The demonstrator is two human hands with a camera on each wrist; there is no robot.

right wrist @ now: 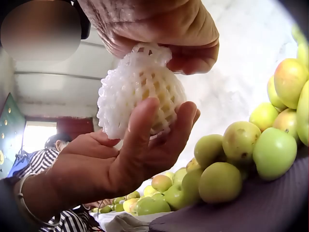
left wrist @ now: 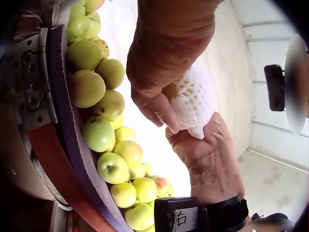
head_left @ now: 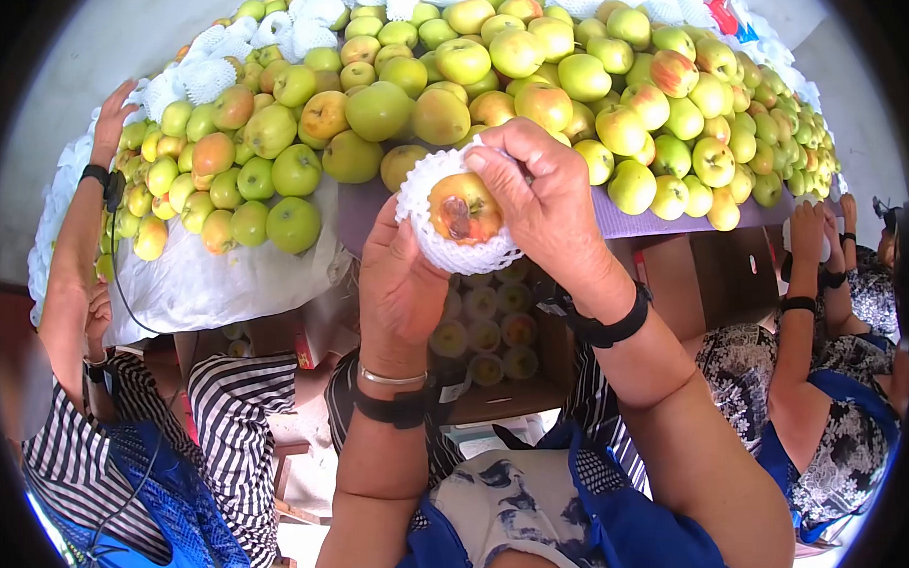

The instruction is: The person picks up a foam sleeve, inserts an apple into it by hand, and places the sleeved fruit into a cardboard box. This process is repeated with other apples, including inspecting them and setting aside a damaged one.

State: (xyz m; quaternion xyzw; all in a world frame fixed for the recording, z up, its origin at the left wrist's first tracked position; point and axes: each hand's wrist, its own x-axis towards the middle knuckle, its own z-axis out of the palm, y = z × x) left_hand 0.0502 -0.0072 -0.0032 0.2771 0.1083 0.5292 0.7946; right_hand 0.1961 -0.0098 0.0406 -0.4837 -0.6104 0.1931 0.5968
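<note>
In the head view an apple [head_left: 466, 209] with a brown blemish sits inside a white foam net [head_left: 424, 222], its top showing. The left hand [head_left: 402, 276] holds the netted apple from below and the side, fingers curved round it. The right hand [head_left: 544, 196] pinches the net's edge with thumb and fingers. From the right wrist view, the net [right wrist: 140, 96] covers the apple, the left hand [right wrist: 125, 159] under it and the right hand [right wrist: 159, 29] above. The left wrist view shows the net [left wrist: 194, 99] between both hands.
Piled apples [head_left: 543, 106] cover the table, with more foam nets [head_left: 207, 77] behind and at the left. Below the table edge a cardboard box [head_left: 509, 400] holds netted apples. Other people sit close on both sides, one arm [head_left: 72, 237] reaching up at the left.
</note>
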